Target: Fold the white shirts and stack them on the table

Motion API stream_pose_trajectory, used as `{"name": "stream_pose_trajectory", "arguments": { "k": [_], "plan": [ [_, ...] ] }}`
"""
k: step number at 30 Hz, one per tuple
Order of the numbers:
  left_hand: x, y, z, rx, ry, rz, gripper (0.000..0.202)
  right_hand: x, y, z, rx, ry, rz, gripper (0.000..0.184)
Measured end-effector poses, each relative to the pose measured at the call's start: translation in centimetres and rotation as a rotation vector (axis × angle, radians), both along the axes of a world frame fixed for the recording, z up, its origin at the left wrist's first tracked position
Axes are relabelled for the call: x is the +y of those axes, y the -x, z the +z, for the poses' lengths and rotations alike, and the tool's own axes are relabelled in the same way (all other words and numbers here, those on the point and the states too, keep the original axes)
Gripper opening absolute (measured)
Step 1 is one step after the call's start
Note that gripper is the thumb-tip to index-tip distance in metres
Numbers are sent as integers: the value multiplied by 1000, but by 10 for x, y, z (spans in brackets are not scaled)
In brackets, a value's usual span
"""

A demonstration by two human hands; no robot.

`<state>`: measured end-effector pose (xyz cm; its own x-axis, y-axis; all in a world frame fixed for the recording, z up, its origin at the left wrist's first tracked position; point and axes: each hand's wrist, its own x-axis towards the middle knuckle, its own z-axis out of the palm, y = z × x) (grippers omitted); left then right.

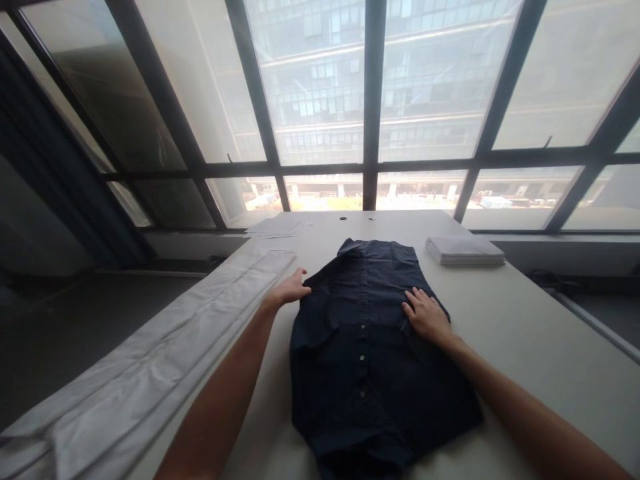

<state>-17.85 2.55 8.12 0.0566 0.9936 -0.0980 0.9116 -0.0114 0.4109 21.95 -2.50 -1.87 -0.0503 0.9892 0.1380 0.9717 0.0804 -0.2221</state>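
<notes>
A dark navy button-up shirt (pixel 365 360) lies flat on a white table (pixel 525 333), collar at the far end, front with small pale buttons facing up. My left hand (pixel 290 290) rests at the shirt's left shoulder edge, its fingers curled at the cloth. Whether it pinches the cloth is unclear. My right hand (pixel 426 315) lies open and flat on the right side of the shirt's chest, fingers stretched toward the collar.
A long strip of white fabric (pixel 165 360) runs along the table's left edge. A stack of folded white cloth (pixel 465 251) sits at the far right. Paper sheets (pixel 275 228) lie at the far left corner. Large windows stand behind the table.
</notes>
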Motion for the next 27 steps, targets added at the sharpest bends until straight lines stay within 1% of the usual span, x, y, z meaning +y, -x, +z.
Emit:
{"name": "stream_pose_trajectory", "arguments": {
  "k": [2, 4, 6, 8, 9, 10, 12, 14, 16, 19, 21, 24, 27],
  "plan": [
    [3, 24, 2, 54, 70, 39, 72, 0, 0, 0, 6, -4, -4, 58],
    [3, 37, 2, 96, 62, 63, 73, 0, 1, 1, 14, -7, -7, 58],
    [2, 39, 2, 120, 9, 67, 71, -1, 1, 1, 21, -8, -8, 58],
    [1, 30, 2, 120, -66, 32, 64, -1, 1, 1, 20, -6, -11, 57],
    [0, 22, 1, 99, -114, -22, 59, -1, 2, 1, 18, -5, -13, 57],
    [0, 13, -1, 63, -168, -104, 54, -1, 2, 1, 16, -3, -14, 57],
    [3, -9, -8, -26, -264, -321, 44, -1, 2, 1, 15, -1, -13, 57],
    [12, -31, -19, -60, -307, -504, 39, -1, 2, 1, 16, -4, -8, 57],
    [27, -50, -31, 6, -299, -581, 37, -1, 2, 2, 18, -6, -9, 57],
    [62, -71, -45, 105, -270, -616, 40, -2, 3, 4, 12, 1, -21, 56],
    [89, -80, -50, 125, -253, -624, 42, -3, 4, 6, 5, 3, -25, 56],
    [130, -82, -52, 157, -246, -583, 47, -6, 5, 10, 8, -3, -27, 55],
    [166, -74, -52, 182, -262, -475, 53, -8, 7, 14, 23, -3, -30, 55]
  ]
}}
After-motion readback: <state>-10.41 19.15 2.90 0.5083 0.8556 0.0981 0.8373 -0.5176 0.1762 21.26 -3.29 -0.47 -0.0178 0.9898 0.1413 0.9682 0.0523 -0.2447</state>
